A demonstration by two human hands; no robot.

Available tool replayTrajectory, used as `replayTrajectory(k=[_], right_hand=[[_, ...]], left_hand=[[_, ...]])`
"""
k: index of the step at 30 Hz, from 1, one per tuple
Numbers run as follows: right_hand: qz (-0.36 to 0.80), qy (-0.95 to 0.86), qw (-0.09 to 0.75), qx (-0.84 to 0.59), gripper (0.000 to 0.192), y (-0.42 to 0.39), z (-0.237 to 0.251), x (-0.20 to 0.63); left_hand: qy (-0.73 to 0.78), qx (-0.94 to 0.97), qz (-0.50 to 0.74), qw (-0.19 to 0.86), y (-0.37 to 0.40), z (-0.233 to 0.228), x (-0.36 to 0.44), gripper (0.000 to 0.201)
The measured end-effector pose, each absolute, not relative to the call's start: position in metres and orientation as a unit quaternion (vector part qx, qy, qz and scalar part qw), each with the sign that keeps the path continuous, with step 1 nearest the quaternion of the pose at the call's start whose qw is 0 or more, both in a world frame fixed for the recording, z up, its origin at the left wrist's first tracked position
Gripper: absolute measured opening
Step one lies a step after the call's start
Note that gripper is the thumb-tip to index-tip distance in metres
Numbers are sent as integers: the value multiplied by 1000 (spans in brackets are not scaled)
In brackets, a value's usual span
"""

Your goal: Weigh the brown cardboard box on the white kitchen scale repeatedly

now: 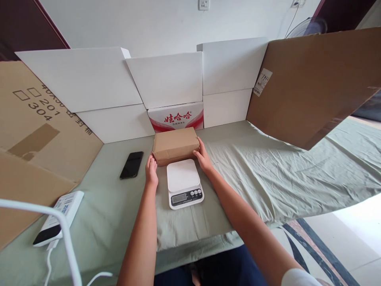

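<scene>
At frame centre, the brown parcel [175,145] is gripped at both ends by the left hand [151,171] and right hand [203,158]; the scale [184,183] is not yet loaded.

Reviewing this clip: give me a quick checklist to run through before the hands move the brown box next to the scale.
1. Left hand against the left end of the brown cardboard box: ok.
2. Right hand against its right end: ok.
3. Box lifted off the green cloth-covered table: cannot tell; it looks to be resting.
4. Platform of the white digital kitchen scale free of objects: ok.
5. Scale display reading: cannot tell, too small.
6. Black smartphone apart from box and scale: ok.
</scene>
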State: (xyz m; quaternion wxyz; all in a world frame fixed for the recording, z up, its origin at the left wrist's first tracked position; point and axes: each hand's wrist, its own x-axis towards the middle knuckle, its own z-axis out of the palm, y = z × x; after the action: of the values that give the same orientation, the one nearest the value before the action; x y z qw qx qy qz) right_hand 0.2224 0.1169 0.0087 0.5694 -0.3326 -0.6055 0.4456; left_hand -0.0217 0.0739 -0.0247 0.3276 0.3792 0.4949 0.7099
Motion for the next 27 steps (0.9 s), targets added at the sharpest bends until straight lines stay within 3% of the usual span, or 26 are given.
replayTrajectory(k=[11, 19, 27], right_hand=[[341, -667, 597, -287, 78, 74, 52, 240], [328, -684, 569, -316, 73, 19, 30, 273], [327, -669, 572, -344, 69, -4, 20, 269]], left_hand=[[417, 474, 744, 220, 21, 26, -6, 78], [460, 460, 728, 219, -61, -5, 15, 75], [476, 447, 726, 215, -68, -13, 13, 81]])
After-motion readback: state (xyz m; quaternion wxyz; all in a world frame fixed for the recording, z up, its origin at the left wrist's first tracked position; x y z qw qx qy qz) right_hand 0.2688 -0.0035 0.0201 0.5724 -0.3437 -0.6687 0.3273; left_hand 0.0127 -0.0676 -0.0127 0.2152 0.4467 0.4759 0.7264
